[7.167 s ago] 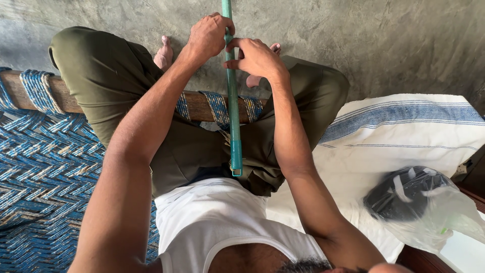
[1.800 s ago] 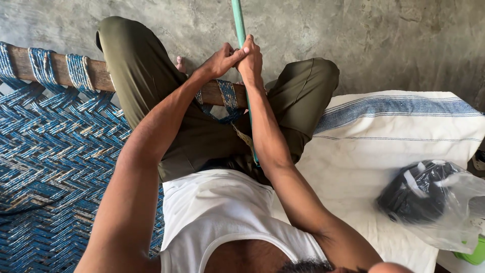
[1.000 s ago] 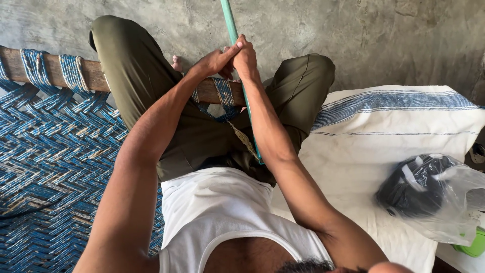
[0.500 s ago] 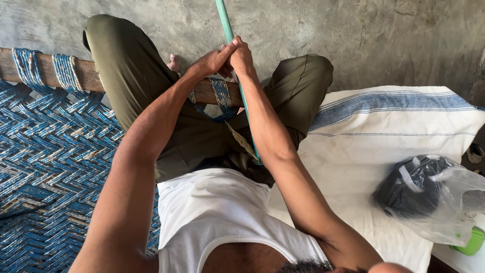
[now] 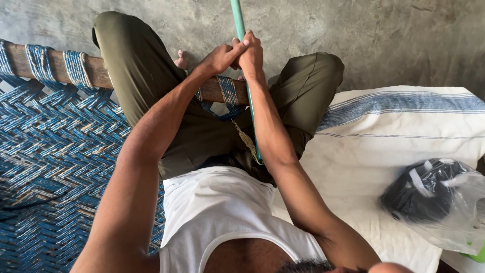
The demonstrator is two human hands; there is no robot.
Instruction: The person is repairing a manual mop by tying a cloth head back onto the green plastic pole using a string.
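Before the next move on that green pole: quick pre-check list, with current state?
1. Left hand on the green pole: ok, fingers wrapped around it.
2. Right hand on the pole: ok, closed on it right beside the left hand, the two touching.
3. Pole's lower end secured: cannot tell, it runs behind the right forearm to the lap.
4. Pole's upper end: cannot tell, it leaves the top of the frame.
5. Wooden cot rail clear of the hands: ok, hands sit above it, not touching.
6. Clear plastic bag with a dark item out of the way: ok, lies apart on the white cloth.
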